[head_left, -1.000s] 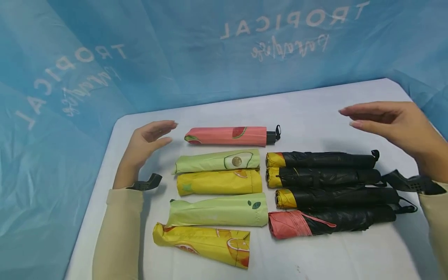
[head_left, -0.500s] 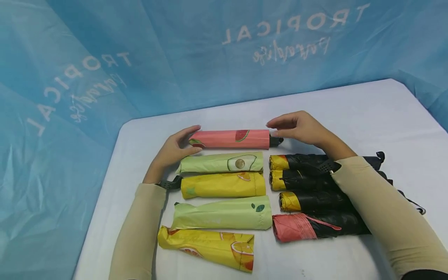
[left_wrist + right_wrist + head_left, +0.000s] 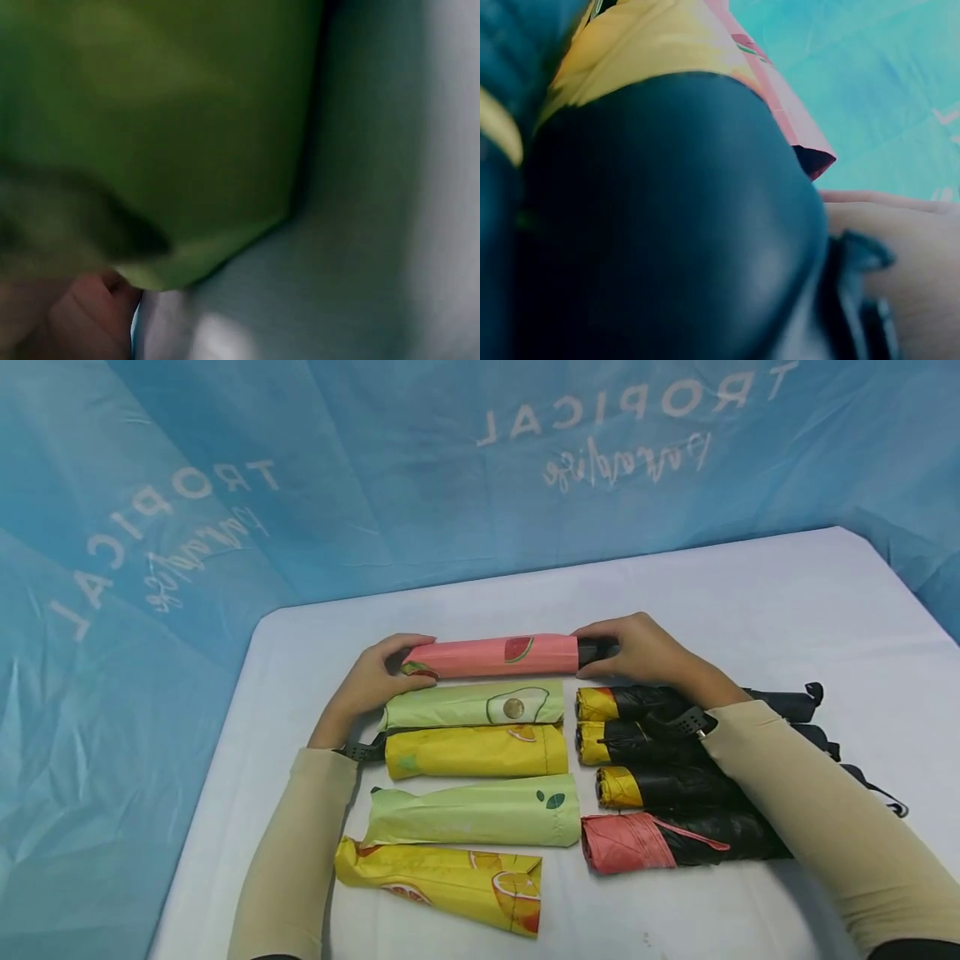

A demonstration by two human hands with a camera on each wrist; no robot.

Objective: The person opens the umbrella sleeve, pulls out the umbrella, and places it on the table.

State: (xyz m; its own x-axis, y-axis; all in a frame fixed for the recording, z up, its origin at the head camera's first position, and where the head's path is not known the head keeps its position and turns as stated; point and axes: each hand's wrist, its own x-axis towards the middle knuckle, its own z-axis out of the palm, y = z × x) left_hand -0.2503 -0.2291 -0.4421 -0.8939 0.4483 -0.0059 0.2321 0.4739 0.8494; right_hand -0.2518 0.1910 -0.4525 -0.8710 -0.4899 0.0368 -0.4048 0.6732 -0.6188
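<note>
A folding umbrella in a pink watermelon-print sleeve lies across the back of the group in the head view, its black handle end to the right. At its left end my left hand grips it, thumb in front and fingers behind. My right hand holds the other end around the black handle, which the hand partly hides; the pink sleeve's open end shows beyond a black umbrella in the right wrist view. Just in front of the pink one lies a light green avocado-print sleeve, close below my left wrist.
Nearer lie a yellow sleeve, a green leaf-print sleeve and a yellow orange-print sleeve. To their right are several rolled black umbrellas, one with a red end, partly under my right forearm. Blue curtain hangs behind the white table.
Both hands have come inward from the sides to the pink umbrella. Over the last half second the right hand has closed around its handle and the left around its other end.
</note>
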